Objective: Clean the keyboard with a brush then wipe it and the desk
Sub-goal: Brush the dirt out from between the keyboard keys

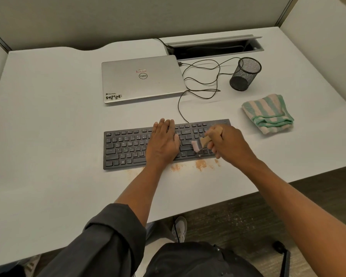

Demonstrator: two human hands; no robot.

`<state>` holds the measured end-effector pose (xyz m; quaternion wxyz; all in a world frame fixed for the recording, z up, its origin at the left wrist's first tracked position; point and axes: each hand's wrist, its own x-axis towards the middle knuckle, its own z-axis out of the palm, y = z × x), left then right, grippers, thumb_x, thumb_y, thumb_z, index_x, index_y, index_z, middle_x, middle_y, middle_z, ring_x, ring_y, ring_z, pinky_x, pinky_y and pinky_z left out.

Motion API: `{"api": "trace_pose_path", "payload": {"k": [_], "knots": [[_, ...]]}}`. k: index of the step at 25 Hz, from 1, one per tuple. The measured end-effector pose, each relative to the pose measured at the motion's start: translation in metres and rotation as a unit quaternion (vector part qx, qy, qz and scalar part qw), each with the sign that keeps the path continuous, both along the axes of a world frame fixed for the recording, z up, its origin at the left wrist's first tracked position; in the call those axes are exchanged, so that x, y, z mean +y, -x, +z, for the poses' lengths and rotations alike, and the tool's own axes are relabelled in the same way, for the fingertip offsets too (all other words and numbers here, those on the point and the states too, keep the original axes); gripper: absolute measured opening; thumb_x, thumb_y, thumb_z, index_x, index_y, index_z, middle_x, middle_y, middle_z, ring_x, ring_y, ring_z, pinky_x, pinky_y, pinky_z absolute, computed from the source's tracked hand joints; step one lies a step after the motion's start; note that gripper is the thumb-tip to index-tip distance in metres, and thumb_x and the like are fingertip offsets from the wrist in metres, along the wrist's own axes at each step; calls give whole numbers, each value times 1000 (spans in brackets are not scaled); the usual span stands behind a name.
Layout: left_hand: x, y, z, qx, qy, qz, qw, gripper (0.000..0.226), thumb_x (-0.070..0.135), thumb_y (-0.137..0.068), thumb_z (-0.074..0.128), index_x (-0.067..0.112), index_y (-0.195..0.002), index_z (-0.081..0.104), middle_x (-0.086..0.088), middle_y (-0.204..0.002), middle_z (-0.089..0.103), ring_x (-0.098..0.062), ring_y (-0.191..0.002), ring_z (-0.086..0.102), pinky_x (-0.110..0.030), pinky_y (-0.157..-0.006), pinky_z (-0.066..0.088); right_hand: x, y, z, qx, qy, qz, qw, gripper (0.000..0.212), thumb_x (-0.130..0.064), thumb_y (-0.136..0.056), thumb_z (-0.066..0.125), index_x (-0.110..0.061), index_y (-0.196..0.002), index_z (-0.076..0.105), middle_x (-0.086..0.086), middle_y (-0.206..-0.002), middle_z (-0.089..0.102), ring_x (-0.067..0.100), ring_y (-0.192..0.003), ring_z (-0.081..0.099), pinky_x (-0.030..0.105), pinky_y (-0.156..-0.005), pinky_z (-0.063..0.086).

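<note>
Saw a black keyboard [128,145] lying flat on the white surface [48,116], near the front edge. Saw the left hand [164,140] resting flat on the middle keys, fingers straight and close together, pointing away from the body. Saw the right hand [226,141] over the right end of the keyboard, fingers curled round a small brush [203,141]. Held the brush by its wooden handle, with the pale pink bristles pointing left and down onto the keys, just beside the left hand's thumb. Looked a bit blurry there, so could not tell which keys the bristles touched.

Spotted little heaps of tan crumbs [200,164] on the surface, right by the keyboard's front edge, below both hands.

Found a folded cloth [268,114] with green and pale stripes to the right of the keyboard, apart from the right hand and not touched. Noticed a closed silver laptop [142,78] behind the keyboard. Followed a thin black cord [200,80] looping from the keyboard's back edge past the laptop. Saw a black mesh cup [245,73] standing behind the cloth, and a long open slot [214,47] at the back of the surface.
</note>
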<state>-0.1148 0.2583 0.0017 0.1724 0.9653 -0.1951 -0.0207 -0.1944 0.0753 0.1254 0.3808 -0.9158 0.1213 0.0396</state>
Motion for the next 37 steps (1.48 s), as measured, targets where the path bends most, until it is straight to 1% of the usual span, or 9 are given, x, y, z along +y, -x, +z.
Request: {"api": "trace_pose_path", "payload": {"k": [5,10,15,20,24,27,31,34,37], "knots": [[0,-1,0,-4,-2,2,1000,60,34,-106,29,5,-158,24,-16,-163,29,-28,-155,15,-41,-128,3,0,9,-14,27,144,30,989,40,-16,-98,42,2,-77,70,18,-74,69,30,-67,64,40,-63,53],[0,0,0,-3,-1,2,1000,60,34,-106,29,5,-158,24,-17,-163,29,-29,-155,16,-40,-128,3,4,5,-12,-28,43,-3,999,38,-19,-98,42,3,-80,68,16,-70,68,31,-64,64,47,-59,56],[-1,0,-1,2,0,3,1000,60,34,-106,28,5,-159,23,-16,-164,28,-28,-155,14,-41,-128,3,-10,17,-14,-23,146,-44,988,38,-19,-100,42,-3,-69,58,11,-65,59,25,-60,53,32,-53,39],[-1,1,1,6,-3,1,1000,60,34,-107,27,5,-159,22,-16,-165,26,-27,-156,12,-40,-128,2,-4,20,-13,-25,23,-40,999,33,-19,-101,46,-7,-83,71,3,-69,70,15,-62,63,37,-62,54],[-1,1,2,6,3,3,1000,60,33,-107,28,5,-159,21,-16,-165,24,-28,-156,12,-39,-128,0,-17,12,-16,-37,110,-68,991,33,-22,-99,44,-8,-82,69,8,-73,69,24,-70,63,38,-64,53],[-1,1,2,5,4,1,1000,60,32,-107,29,5,-159,21,-17,-165,25,-28,-156,13,-39,-128,0,-25,5,-12,-43,92,-78,992,34,-27,-98,45,-10,-81,69,6,-68,68,25,-68,65,40,-65,55],[0,2,2,-2,12,0,1000,59,32,-107,30,4,-159,23,-17,-163,28,-29,-155,15,-39,-128,0,-24,1,-9,16,88,-31,995,34,-20,-97,46,-2,-81,70,11,-65,70,29,-61,66,46,-59,58],[0,2,3,-2,12,1,1000,59,31,-107,31,5,-158,23,-17,-163,28,-29,-155,15,-38,-128,-1,-32,-1,1,58,53,-37,996,31,-18,-98,48,-10,-80,72,8,-64,72,23,-53,64,33,-50,53],[-1,2,2,-7,15,3,1000,59,31,-107,32,4,-158,24,-17,-163,29,-29,-155,15,-38,-128,-1,-33,-9,4,5,88,-52,995,31,-22,-97,47,-10,-81,70,9,-70,72,26,-67,66,39,-66,55]]}}
